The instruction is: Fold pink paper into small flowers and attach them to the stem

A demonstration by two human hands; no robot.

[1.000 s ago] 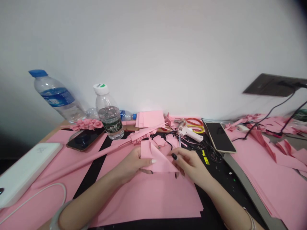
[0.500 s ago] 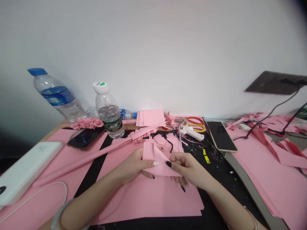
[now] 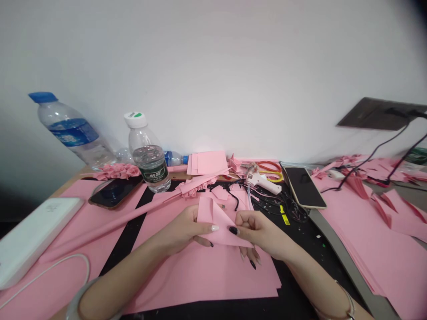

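both left hand (image 3: pixel 188 226) and right hand (image 3: pixel 260 229) pinch the folded paper's (image 3: pixel 220 220) edges, apart from the glue gun (image 3: pixel 265 182).

The right hand (image 3: pixel 262 231) has shifted inward, its thumb now across the folded pink paper's (image 3: pixel 220 226) slanted edge, fingers apparently beneath.

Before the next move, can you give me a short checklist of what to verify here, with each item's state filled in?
1. Left hand gripping the folded pink paper: ok, thumb on its face.
2. Right hand on the same paper: ok, thumb near its slanted edge.
3. Glue gun clear of both hands: ok, lying apart beyond the right one.
4. Glue gun cool: cannot tell.
5. White-capped bottle closed: ok.
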